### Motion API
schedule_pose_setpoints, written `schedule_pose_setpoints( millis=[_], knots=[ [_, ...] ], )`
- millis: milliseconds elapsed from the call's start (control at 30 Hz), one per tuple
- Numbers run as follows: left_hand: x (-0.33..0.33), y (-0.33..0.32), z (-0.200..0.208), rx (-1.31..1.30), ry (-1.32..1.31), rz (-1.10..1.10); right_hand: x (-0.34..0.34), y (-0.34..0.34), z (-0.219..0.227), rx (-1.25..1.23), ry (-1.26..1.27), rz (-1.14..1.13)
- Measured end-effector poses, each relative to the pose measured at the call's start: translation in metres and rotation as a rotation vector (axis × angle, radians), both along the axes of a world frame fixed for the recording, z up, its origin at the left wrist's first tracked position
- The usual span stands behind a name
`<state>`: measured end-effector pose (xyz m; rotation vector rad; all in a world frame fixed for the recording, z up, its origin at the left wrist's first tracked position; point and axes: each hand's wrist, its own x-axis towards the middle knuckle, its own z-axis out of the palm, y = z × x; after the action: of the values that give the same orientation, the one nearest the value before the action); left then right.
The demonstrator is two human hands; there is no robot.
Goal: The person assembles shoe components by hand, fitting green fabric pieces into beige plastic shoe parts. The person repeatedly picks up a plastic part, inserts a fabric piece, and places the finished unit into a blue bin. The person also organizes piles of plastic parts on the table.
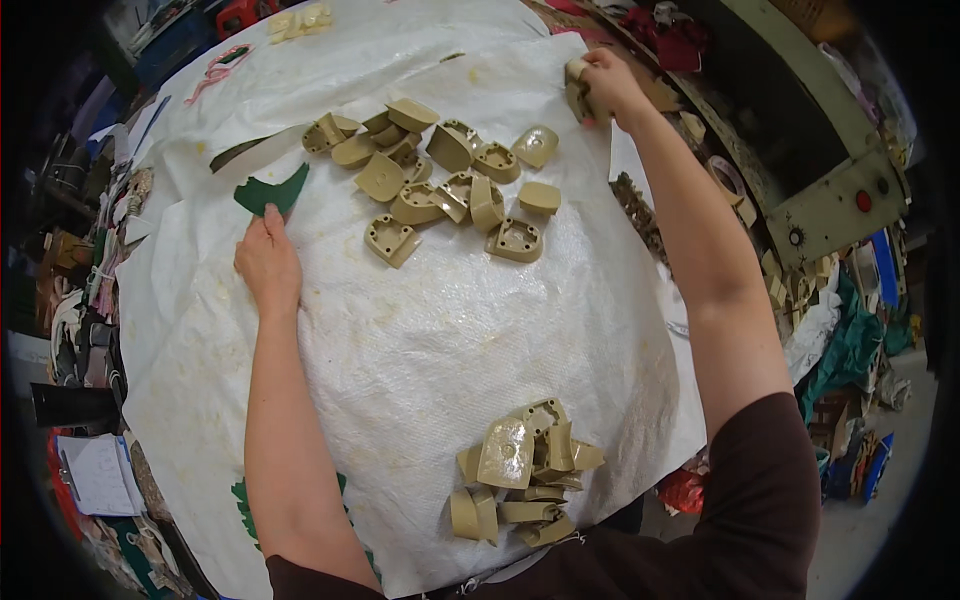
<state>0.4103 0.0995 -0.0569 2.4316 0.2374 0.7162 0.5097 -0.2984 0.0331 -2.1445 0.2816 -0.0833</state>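
Note:
My left hand point(268, 262) pinches a curved green piece of leather or fabric point(272, 192) by its lower edge, over the left part of the white-covered table point(400, 330). My right hand point(612, 88) reaches to the far right edge, its fingers closed round a tan plastic shoe heel point(577, 92). Between the hands lies a loose group of tan shoe heels point(380, 178), some with their hollow, holed side up. A second heap of the same heels point(507, 452) sits close to my body. More green pieces point(243, 505) show partly from under my left forearm.
On the right stands a green-grey machine point(830, 200) with a red button. Scissors with pink handles point(215, 75) and pale yellow pieces point(300, 20) lie at the far left. A dark strip point(255, 148) rests beside the heels. A clipboard with paper point(100, 475) is at lower left.

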Motion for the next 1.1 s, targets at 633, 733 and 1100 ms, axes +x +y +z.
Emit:
schedule_pose_setpoints(
  millis=[633,733,1100],
  knots=[
    [-0.002,0.003,0.004,0.033,0.157,0.033,-0.039,0.013,-0.013,-0.439,-0.144,0.592],
    [-0.001,-0.002,0.002,0.024,0.115,0.021,-0.033,-0.021,-0.005,0.003,-0.216,-0.006],
    [-0.008,0.007,0.007,0.048,0.13,0.052,-0.202,0.089,0.062,-0.138,-0.271,1.4]
  ],
)
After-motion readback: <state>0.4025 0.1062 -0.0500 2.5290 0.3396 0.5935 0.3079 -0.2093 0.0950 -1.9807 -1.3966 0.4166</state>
